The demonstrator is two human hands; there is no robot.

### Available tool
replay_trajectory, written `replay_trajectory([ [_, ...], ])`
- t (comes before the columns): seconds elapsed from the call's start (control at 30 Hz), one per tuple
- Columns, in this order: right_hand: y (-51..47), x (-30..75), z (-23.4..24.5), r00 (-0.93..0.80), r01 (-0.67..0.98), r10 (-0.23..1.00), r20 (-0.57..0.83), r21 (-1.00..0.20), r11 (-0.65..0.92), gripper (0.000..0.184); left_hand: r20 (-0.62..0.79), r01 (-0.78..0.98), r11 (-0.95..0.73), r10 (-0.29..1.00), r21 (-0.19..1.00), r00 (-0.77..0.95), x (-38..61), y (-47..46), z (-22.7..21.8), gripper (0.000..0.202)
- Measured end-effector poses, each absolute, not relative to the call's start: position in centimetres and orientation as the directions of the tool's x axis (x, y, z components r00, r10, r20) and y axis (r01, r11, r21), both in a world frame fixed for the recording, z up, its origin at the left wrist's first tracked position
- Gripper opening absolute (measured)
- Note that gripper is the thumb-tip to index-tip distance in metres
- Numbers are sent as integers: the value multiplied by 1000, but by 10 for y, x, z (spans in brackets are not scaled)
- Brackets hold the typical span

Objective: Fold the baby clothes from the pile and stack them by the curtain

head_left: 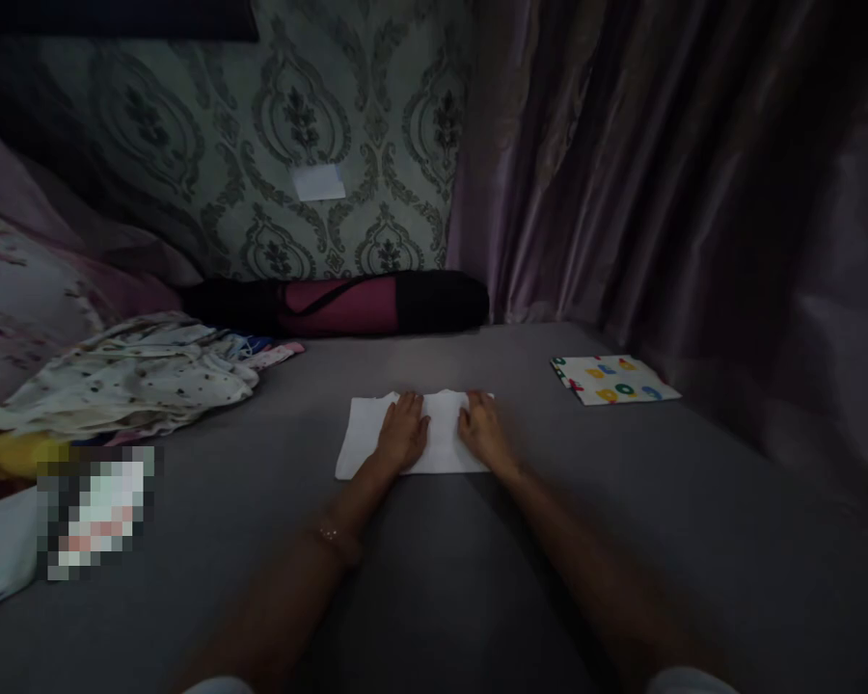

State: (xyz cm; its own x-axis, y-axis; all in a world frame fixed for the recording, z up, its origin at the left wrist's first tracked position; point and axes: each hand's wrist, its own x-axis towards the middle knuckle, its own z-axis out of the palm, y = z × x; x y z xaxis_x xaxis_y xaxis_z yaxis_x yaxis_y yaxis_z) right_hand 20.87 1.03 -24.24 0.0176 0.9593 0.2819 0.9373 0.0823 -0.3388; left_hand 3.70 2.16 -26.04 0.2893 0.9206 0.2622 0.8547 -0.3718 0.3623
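Observation:
A small white cloth (362,439), folded into a rectangle, lies flat on the grey bed sheet (477,578). My left hand (403,431) rests palm-down on its middle with the fingers stretched out. My right hand (481,425) presses on the cloth's right end, fingers bent a little and lying on the fabric. Neither hand lifts anything.
A pile of spotted and patterned clothes (137,376) lies at the left. A folded white cloth with coloured letters (612,379) sits at the right near the curtain (694,193). A rolled dark and pink mat (347,304) lies against the patterned wall. A white object (0,554) sits at the near left.

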Motion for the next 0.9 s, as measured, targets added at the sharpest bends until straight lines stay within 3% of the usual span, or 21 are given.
replay_trajectory([
  [0.13, 14, 251, -242, 213, 902, 965, 156, -411, -132, 36, 173, 891, -299, 952, 342, 253, 42, 26, -262, 54],
  [0.27, 18, 270, -243, 278, 851, 960, -13, -460, -253, 31, 112, 909, -260, 965, 327, 235, 46, 25, -264, 58],
  [0.63, 13, 269, -239, 238, 763, 947, -218, -561, -321, 27, 64, 960, -210, 977, 186, 202, 51, 20, -261, 61],
  [0.77, 7, 269, -237, 223, 738, 934, -279, -578, -349, 33, 66, 960, -209, 978, 186, 200, 51, 20, -262, 62],
  [0.9, 2, 267, -234, 189, 641, 921, -340, -668, -378, 34, 67, 956, -213, 977, 199, 204, 51, 21, -264, 62],
])
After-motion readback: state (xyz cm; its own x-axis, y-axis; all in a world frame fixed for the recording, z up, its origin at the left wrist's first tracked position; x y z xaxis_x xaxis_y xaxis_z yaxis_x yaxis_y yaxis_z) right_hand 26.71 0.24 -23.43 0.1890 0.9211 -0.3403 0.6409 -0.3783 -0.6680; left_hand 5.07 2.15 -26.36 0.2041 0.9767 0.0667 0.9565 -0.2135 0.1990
